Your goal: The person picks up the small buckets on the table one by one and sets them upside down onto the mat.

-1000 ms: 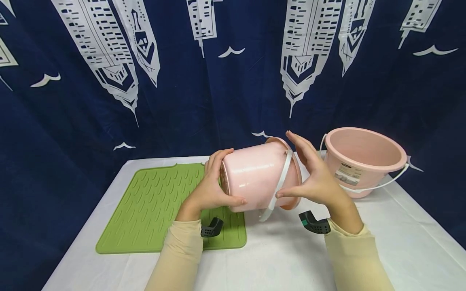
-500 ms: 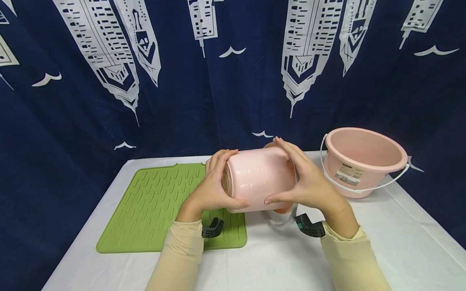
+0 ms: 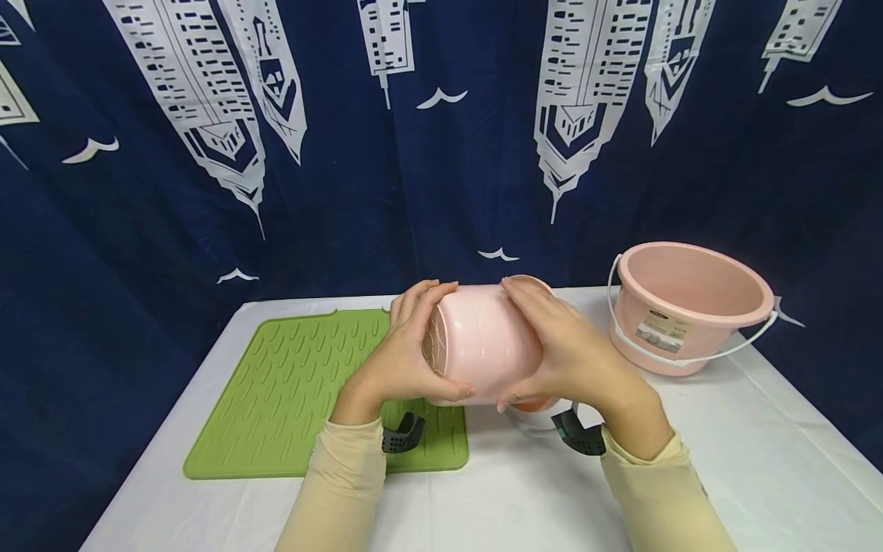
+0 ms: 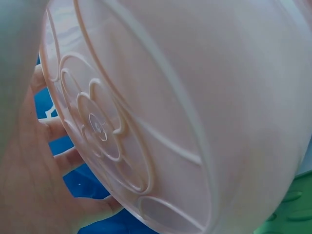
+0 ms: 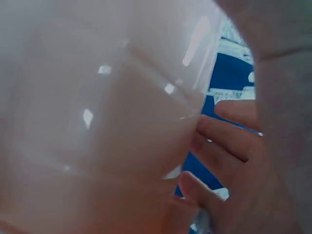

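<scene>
Head view: two pink buckets in play. The held bucket [image 3: 483,345] lies on its side above the table [image 3: 483,491], left hand [image 3: 400,360] curled round its base end, right hand [image 3: 566,360] wrapped over the wall; not set down yet. Second bucket [image 3: 690,307] stands upright at three o'clock, one green mat [image 3: 290,391] at nine. Left wrist: ribbed base fills the frame, fingers [image 4: 58,129] behind it. Right wrist: fingers [image 5: 229,139] clasp the glossy wall.

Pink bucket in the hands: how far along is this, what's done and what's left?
Done: nothing is set down on the green mat yet. In hand: both the left hand and the right hand hold the pink bucket on its side above the table, ribbed base toward the left. Left: probably setting it down; a second pink bucket stands upright at the right, untouched.
</scene>
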A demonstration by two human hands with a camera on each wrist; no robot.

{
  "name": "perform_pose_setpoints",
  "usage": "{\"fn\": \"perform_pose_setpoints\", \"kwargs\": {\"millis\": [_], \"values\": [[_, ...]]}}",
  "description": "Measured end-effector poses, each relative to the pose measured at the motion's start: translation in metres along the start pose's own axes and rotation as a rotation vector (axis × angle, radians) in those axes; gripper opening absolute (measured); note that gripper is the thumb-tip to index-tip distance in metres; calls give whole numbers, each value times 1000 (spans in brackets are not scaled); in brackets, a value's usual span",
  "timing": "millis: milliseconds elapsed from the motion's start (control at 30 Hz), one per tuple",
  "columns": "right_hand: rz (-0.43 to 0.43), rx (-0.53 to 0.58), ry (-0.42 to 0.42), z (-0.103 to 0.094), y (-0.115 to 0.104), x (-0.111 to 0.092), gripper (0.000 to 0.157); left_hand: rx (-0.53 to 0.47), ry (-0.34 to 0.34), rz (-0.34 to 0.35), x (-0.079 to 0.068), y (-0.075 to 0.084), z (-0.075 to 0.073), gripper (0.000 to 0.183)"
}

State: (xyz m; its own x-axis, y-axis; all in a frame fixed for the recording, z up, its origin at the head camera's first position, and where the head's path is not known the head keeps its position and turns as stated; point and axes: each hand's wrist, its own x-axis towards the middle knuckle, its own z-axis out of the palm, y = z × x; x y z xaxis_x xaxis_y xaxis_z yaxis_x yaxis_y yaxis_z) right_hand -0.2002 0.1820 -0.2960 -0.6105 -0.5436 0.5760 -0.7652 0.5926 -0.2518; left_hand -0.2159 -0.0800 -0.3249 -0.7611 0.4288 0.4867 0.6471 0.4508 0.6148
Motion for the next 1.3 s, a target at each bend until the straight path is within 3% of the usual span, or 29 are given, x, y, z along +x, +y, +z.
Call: {"fn": "perform_pose_setpoints", "kwargs": {"millis": [200,567,867,1300], "values": [[-12,26,-34,3,-6,0,140,22,-4,13,0,4,-1,122],[-48,-85,-17,15,-3,1,147,59,6,35,-1,9,-5,121],[-35,-103,-25,20,-2,2,150,66,9,43,-1,10,-5,123],[-64,-83,37,18,6,3,137,37,16,83,1,11,-4,125]]}}
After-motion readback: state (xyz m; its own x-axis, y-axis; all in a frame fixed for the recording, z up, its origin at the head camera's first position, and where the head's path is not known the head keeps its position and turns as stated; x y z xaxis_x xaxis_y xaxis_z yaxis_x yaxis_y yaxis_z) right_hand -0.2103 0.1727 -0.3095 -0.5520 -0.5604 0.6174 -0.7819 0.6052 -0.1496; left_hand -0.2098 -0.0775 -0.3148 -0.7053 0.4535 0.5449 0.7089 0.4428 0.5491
